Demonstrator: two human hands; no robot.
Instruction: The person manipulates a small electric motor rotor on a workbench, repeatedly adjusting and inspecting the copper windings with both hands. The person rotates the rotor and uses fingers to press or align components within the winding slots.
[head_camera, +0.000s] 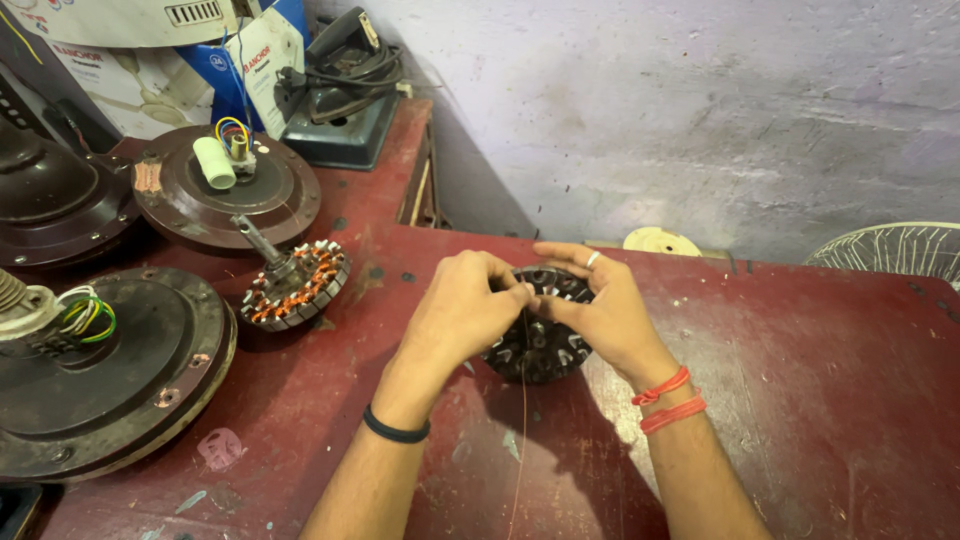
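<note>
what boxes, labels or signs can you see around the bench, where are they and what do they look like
White cardboard box: top left, behind the brown round fan motor housings, pale fan picture and red lettering on its side.
Blue-and-white carton: beside it to the right, against the black clothes iron, standing tilted, white face with red print.
White plastic casing: at the top edge above both, with a small vent grille.
No screens or signs visible.
</note>
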